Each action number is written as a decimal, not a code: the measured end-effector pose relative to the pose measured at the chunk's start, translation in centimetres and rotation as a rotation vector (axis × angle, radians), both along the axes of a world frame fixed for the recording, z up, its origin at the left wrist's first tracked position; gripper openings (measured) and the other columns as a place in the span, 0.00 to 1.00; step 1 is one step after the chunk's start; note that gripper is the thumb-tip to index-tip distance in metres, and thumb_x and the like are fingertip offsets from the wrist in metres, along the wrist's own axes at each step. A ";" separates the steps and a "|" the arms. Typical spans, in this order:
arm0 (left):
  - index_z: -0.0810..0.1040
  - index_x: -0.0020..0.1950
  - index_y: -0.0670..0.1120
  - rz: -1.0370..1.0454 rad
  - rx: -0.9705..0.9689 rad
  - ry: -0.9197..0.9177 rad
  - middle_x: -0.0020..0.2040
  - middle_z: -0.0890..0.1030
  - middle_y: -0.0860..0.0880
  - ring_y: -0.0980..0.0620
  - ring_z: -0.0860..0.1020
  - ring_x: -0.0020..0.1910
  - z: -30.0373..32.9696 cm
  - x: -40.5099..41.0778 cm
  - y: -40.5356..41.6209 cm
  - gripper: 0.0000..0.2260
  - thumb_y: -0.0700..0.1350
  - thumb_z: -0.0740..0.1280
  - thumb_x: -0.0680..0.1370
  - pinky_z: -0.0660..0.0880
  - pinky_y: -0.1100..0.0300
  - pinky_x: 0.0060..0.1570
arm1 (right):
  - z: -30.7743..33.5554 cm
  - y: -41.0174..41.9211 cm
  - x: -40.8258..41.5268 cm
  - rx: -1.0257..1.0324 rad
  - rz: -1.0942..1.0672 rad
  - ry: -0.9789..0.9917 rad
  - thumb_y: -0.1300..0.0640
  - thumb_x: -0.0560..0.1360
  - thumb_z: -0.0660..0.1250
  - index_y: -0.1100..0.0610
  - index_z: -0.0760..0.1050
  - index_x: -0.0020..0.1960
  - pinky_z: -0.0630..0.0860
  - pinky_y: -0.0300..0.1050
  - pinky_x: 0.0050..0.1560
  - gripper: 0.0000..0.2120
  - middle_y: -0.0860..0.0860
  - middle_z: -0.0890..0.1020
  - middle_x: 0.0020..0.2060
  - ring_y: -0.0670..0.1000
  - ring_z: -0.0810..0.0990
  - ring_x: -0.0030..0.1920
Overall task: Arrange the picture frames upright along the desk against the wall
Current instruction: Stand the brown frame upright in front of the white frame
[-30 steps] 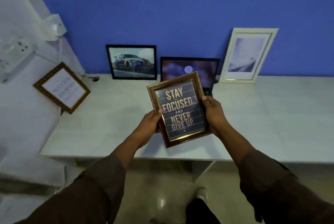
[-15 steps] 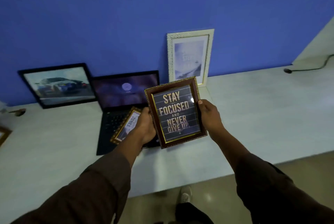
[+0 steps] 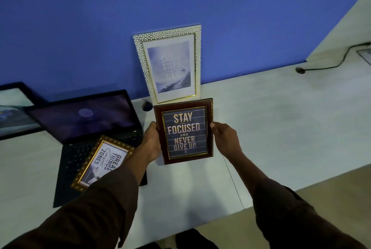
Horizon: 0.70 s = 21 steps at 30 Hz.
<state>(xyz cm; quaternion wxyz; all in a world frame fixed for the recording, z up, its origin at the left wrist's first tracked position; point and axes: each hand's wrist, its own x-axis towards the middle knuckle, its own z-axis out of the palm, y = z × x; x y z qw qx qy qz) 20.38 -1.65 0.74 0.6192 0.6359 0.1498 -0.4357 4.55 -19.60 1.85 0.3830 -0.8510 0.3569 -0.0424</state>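
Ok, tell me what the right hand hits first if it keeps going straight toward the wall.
Probably the white frame leaning on the wall; the right hand may pass just right of it. Depth is unclear.

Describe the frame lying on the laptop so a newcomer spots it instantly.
Start at the open black laptop on the white desk, left of both hands. A gold beaded frame lies flat across its keyboard, partly under the left sleeve. Unlike the other frames in view, it isn't upright.
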 end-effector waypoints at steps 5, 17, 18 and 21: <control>0.80 0.43 0.48 -0.026 0.030 0.029 0.39 0.88 0.47 0.44 0.84 0.47 -1.6 1.3 -3.5 0.22 0.55 0.52 0.84 0.77 0.50 0.48 | -1.2 -2.0 0.2 0.042 -0.045 -0.020 0.51 0.86 0.54 0.59 0.81 0.61 0.68 0.31 0.38 0.20 0.53 0.82 0.45 0.49 0.77 0.43; 0.83 0.53 0.50 -0.097 0.033 -0.030 0.48 0.88 0.48 0.44 0.85 0.50 -3.6 2.4 -6.2 0.22 0.60 0.53 0.83 0.79 0.51 0.49 | -5.7 -3.4 -0.3 0.130 -0.134 -0.101 0.47 0.84 0.55 0.52 0.80 0.65 0.70 0.32 0.47 0.19 0.52 0.83 0.57 0.47 0.78 0.53; 0.83 0.52 0.50 -0.091 0.030 -0.024 0.49 0.88 0.47 0.44 0.85 0.50 -3.5 2.3 -6.0 0.21 0.60 0.53 0.83 0.79 0.50 0.50 | -5.6 -3.2 -0.3 0.141 -0.142 -0.097 0.47 0.84 0.55 0.52 0.80 0.64 0.69 0.30 0.47 0.19 0.51 0.83 0.56 0.47 0.78 0.54; 0.82 0.50 0.51 -0.100 0.074 -0.056 0.50 0.87 0.47 0.45 0.84 0.49 -3.7 2.4 -5.6 0.21 0.61 0.54 0.83 0.78 0.51 0.51 | -6.0 -2.7 -0.1 0.153 -0.151 -0.091 0.47 0.84 0.56 0.53 0.80 0.64 0.69 0.29 0.46 0.18 0.50 0.83 0.54 0.49 0.79 0.54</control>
